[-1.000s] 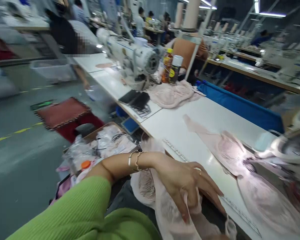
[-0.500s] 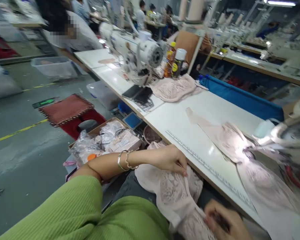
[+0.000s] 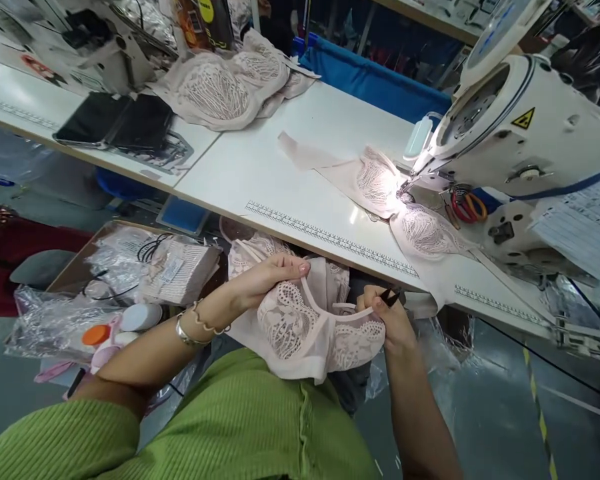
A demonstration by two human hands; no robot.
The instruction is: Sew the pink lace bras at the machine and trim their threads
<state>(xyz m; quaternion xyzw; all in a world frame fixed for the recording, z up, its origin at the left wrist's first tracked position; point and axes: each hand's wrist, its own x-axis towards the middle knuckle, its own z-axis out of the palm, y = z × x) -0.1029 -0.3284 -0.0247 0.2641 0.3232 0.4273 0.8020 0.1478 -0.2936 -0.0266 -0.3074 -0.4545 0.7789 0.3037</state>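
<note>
A pale pink lace bra (image 3: 291,320) is spread over my lap, stretched between both hands. My left hand (image 3: 263,279) pinches its upper edge by the left cup, thumb and fingers together. At the other cup, my right hand (image 3: 394,325) grips the edge with closed fingers. A small dark tool with two pointed tips (image 3: 389,297) sticks out of that same hand; its rest is hidden in the palm. Behind my left hand, more pink lace pieces (image 3: 250,252) hang near the table edge. Another pink bra (image 3: 375,180) lies under the lit needle of the sewing machine (image 3: 525,127).
The white table (image 3: 260,173) carries printed rulers (image 3: 330,237), dark phones (image 3: 115,120) and stacked lace cups (image 3: 220,90). Orange-handled pliers (image 3: 467,205) sit by the machine. Left of my lap stands a carton (image 3: 75,263) with plastic bags. A blue cloth trough (image 3: 370,77) runs behind the table.
My view has swung right and down towards the lap and the machine. The bra is now raised and held taut between both hands; my right hand has come up beside the table edge.
</note>
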